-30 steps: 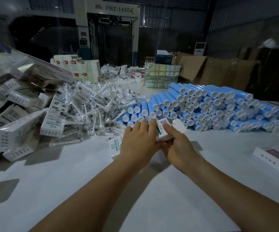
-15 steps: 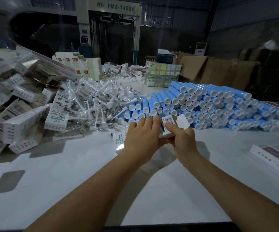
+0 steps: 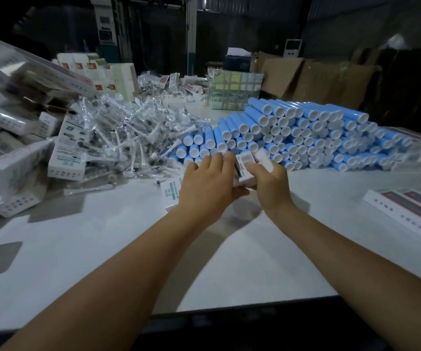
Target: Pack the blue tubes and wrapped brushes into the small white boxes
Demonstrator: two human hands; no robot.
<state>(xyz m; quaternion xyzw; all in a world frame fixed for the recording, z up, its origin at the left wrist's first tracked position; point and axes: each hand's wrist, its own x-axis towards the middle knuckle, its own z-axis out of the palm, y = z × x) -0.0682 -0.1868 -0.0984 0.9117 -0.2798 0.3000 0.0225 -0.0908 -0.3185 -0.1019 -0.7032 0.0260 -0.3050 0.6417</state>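
Observation:
Both my hands hold one small white box [image 3: 245,166] above the white table [image 3: 103,249], its end flap [image 3: 263,156] open toward the tubes. My left hand [image 3: 208,183] wraps the box's left side. My right hand [image 3: 271,184] grips its right side with the thumb on top. Just behind the box, a big stack of blue tubes with white caps [image 3: 300,138] lies on its side. Left of the tubes sits a heap of clear-wrapped brushes [image 3: 123,138]. Another small white box [image 3: 171,192] lies flat under my left hand.
A pile of small white boxes [image 3: 12,163] fills the far left, partly in clear bags. Flat white packs with dark red stripes [image 3: 411,209] lie at the right edge. More cartons [image 3: 95,72], a green-patterned package [image 3: 234,89] and cardboard [image 3: 305,79] stand behind. The table's near edge [image 3: 229,312] is close.
My view has tipped downward and nearer, so the table's near edge now shows. Both hands keep hold of the box in much the same place; its flap stays open.

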